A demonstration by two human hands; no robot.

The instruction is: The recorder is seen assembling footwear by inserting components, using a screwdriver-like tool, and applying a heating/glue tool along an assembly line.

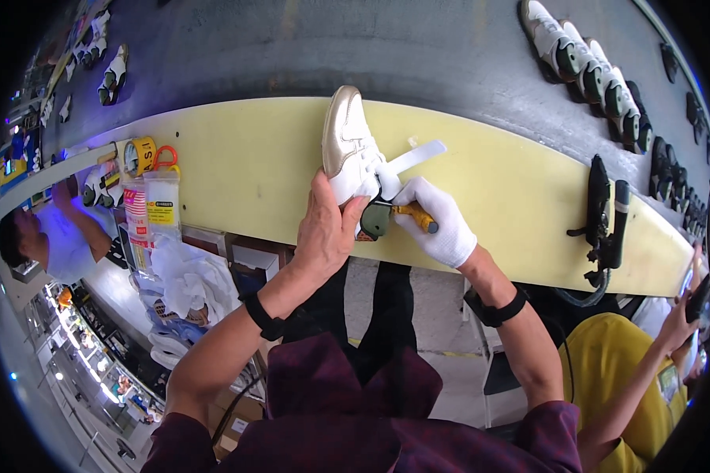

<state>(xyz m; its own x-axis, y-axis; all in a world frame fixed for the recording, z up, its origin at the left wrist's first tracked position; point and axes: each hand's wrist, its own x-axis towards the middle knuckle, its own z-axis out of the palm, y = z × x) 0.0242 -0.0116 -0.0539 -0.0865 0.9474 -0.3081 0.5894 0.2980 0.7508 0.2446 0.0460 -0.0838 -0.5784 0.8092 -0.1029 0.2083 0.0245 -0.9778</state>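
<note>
A white sneaker (353, 150) with a beige sole edge and a dark green heel patch (375, 220) lies toe-away on the pale yellow bench (252, 169). My bare left hand (327, 225) is closed around its side near the heel. My right hand (442, 221), in a white glove, grips a tool with a yellow handle (420, 214) by the shoe's collar. The tool's working end is hidden against the shoe. From the shoe's opening a pale flat strip (420, 158) sticks out to the upper right.
A yellow tape roll (140, 156), red-handled scissors (166, 156) and plastic packets (162, 203) sit at the left end. Black hose-fed tools (603, 221) stand at the right. White shoes (588, 67) line the grey surface beyond. Other people are at the left and in yellow (619, 363) at right.
</note>
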